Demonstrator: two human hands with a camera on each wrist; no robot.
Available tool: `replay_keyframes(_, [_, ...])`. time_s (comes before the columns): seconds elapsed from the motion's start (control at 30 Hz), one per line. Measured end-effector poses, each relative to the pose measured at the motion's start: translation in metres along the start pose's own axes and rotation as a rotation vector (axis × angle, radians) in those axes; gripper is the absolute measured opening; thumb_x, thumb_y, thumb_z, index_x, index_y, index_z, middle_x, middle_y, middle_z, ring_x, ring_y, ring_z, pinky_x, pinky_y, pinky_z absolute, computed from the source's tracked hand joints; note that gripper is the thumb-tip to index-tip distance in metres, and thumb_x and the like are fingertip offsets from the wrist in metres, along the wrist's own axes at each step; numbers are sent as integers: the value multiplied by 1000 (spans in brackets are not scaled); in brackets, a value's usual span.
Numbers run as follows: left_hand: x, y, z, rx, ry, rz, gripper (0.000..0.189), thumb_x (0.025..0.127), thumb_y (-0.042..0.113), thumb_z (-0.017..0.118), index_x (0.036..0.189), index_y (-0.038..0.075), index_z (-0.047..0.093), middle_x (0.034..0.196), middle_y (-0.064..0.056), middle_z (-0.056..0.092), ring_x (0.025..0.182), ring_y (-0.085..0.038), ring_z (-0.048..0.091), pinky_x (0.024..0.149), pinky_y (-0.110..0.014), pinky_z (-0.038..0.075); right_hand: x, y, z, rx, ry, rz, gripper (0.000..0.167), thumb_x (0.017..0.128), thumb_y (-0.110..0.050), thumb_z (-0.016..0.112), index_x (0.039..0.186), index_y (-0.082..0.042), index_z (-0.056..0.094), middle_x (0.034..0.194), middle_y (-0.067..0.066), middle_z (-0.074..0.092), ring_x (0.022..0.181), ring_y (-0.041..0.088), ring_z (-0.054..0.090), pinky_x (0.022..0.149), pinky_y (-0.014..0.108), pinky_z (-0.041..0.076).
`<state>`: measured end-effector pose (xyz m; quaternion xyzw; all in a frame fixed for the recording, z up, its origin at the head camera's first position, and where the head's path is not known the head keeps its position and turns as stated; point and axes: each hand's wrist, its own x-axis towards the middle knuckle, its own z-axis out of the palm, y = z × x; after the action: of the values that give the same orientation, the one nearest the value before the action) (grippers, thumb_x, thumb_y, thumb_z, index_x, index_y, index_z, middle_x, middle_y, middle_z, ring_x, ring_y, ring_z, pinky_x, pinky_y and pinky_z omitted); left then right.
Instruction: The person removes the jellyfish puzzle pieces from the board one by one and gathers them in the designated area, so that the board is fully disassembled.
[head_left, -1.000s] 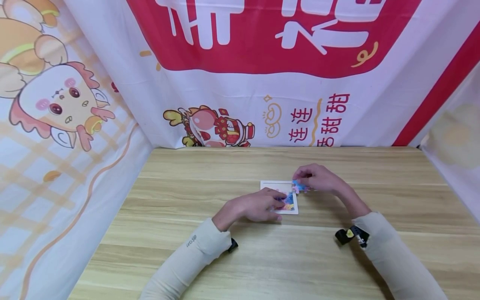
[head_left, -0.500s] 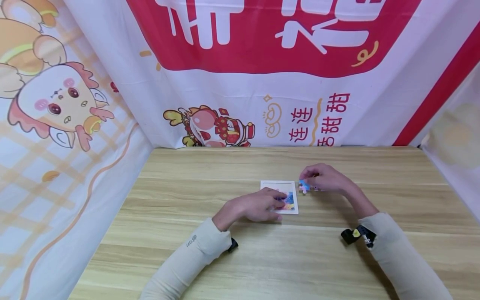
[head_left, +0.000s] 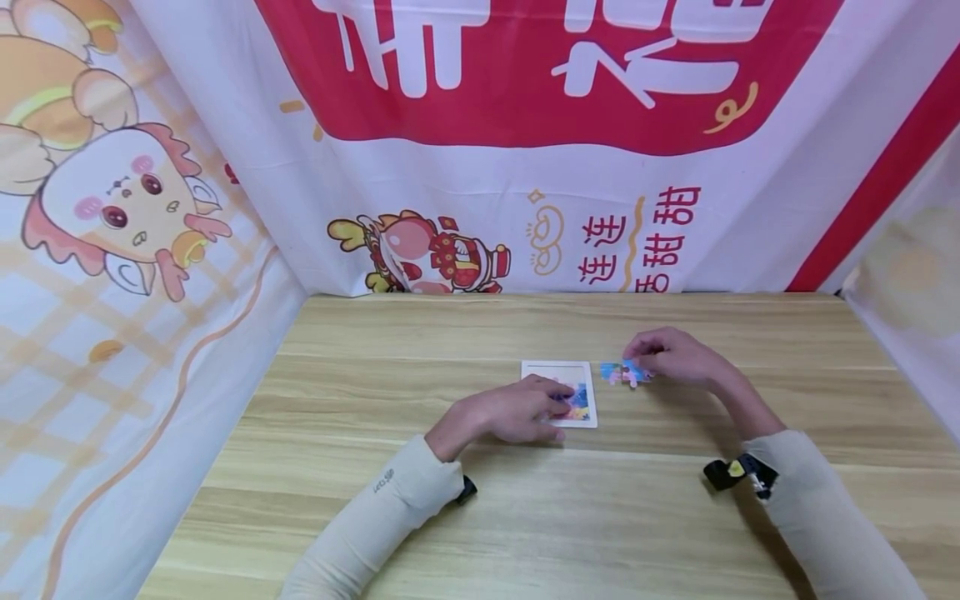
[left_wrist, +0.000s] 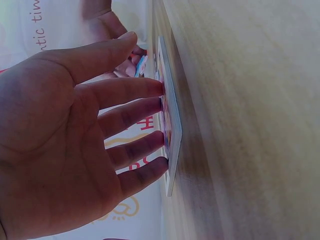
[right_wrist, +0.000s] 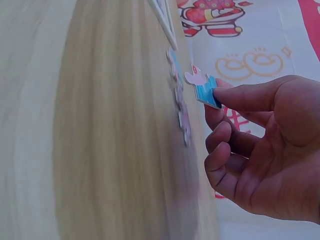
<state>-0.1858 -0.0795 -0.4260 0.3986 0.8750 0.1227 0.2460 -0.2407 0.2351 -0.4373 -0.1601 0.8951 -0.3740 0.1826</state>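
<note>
My left hand (head_left: 521, 410) lies over a white-framed jigsaw puzzle board (head_left: 556, 365). In the left wrist view, its nearly straight fingertips rest on the board's (left_wrist: 173, 125) face, with the thumb held apart. Part of the colourful picture shows beside the fingers. Right of the board, my right hand (head_left: 671, 354) pinches a blue and pink puzzle piece (right_wrist: 205, 91) between thumb and index finger, the other fingers curled loosely. The right wrist view shows this piece raised above the tabletop. Several loose puzzle pieces (right_wrist: 180, 97) lie flat on the table close beneath it.
The wooden table (head_left: 480, 517) runs back to a printed white and red cloth (head_left: 480, 167). Another printed cloth (head_left: 135, 333) hangs along the left side. A black wrist camera (head_left: 738, 475) sits at the right sleeve's cuff.
My right hand has moved right with the pinched puzzle piece, away from the board's upper right corner, uncovering loose pieces on the table. The left hand stays on the board.
</note>
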Motion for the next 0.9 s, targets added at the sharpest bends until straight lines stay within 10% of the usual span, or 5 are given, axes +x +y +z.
replay_keyframes(0.9, [0, 0, 0, -5, -3, -5, 56, 110, 38, 62, 159, 13, 53, 177, 0, 32, 166, -24, 25, 136, -41, 24, -14, 42, -22, -47, 19, 44, 22, 107, -8, 60, 123, -1, 74, 117, 15, 71, 107, 27, 56, 88, 33, 47])
